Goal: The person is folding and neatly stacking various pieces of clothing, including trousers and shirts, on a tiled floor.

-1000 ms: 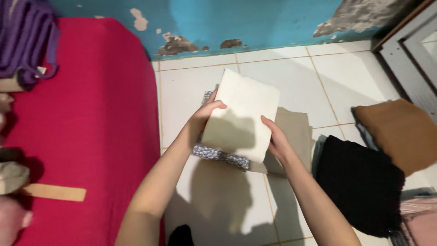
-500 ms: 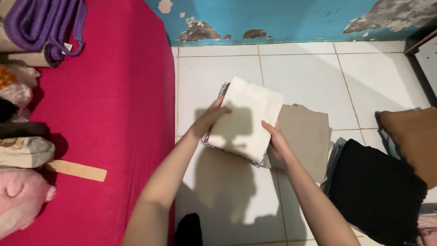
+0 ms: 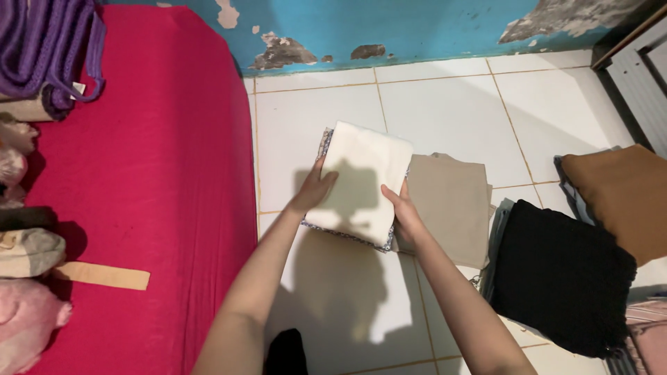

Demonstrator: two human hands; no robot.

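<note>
- Two hands of ours press on a folded cream cloth (image 3: 361,182): the left hand (image 3: 316,189) lies flat on its left edge, the right hand (image 3: 401,214) grips its lower right corner.
- The cloth lies on a floral-patterned folded piece (image 3: 347,236), on the tiled floor (image 3: 445,111) near the red mattress (image 3: 139,194).
- Just beside it on the right lies a beige folded garment (image 3: 450,205); a black one (image 3: 559,278) lies further right.

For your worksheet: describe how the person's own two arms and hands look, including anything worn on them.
Both forearms are bare as far as the view shows, with no sleeves in sight. The left hand and the right hand wear no gloves, and no rings, watch or bracelets show. Part of each arm lies in shadow.
</note>
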